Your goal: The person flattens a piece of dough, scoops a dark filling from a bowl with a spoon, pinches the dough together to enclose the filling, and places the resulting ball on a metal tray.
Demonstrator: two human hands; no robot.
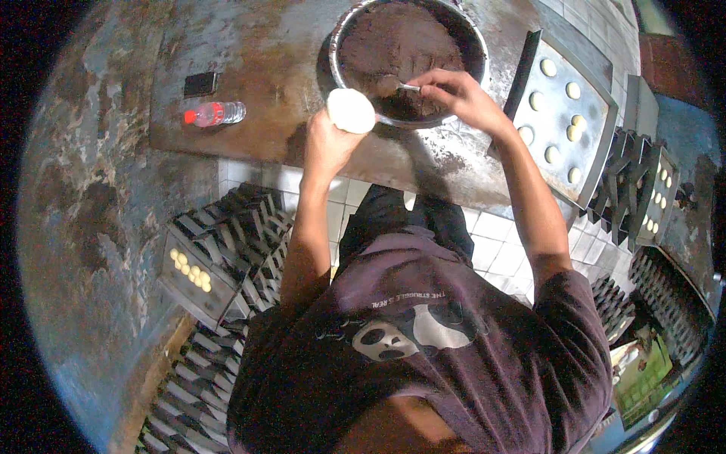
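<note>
My left hand (pixel 328 144) is closed around a flattened round of pale dough (pixel 351 111), held up at the near left edge of a big round metal basin (pixel 333 53). A dark brown, paste-like filling (pixel 401 41) takes up much of the basin. Over its near right part, my right hand (pixel 461 97) pinches the handle of a small spoon (pixel 408 87). The spoon's tip reaches into the brown filling, and I cannot tell how much it carries.
To the right lies a metal baking tray (pixel 581 155) with several pale dough balls. A bottle with a red cap (pixel 219 113) lies on the worn table (pixel 265 45) at left, near a small black object (pixel 200 84). Stacked trays (pixel 200 272) stand at both sides below the table.
</note>
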